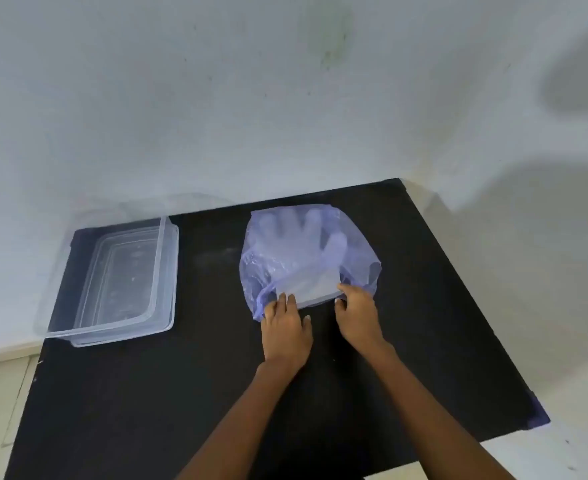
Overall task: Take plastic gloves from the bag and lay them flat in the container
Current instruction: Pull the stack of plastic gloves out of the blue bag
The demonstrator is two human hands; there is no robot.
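both hands, left hand and right hand, pinch the bag mouth; thin gloves could cling together and crumple, missing the container.

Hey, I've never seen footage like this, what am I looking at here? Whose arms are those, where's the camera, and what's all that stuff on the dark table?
There is no machine here. The one picture comes from a camera worn on a person's head, looking forward and down, so the two bare arms are that person's own. On the black table lies a thin bluish plastic bag; the clear plastic gloves show through it, fingers pointing away. The left hand and the right hand each pinch the bag's near, open edge, where the stack of gloves shows. Off to the left sits a clear plastic container, open, with no glove seen in it yet. Behind is a pale wall.
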